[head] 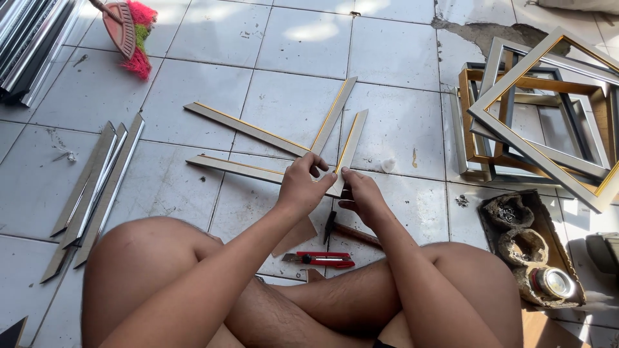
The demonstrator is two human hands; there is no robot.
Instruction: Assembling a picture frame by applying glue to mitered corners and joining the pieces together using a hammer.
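Observation:
I sit cross-legged on a white tiled floor. My left hand (302, 183) and my right hand (361, 193) press together the mitred ends of two silver, gold-edged frame strips, a long one (235, 167) running left and a short one (351, 142) pointing up. The two strips meet in a V-shaped corner between my fingers. A second pair of strips (258, 129) forms another V just beyond. Below my hands lie a red utility knife (320, 260) and a small hammer (348, 232).
Several cut strips (97, 193) lie at the left, long mouldings (29, 45) at the top left, a broom (129, 32) beside them. Assembled frames (538, 109) are stacked at the right. A dirty tray (530, 248) holds a tin and crusted pots.

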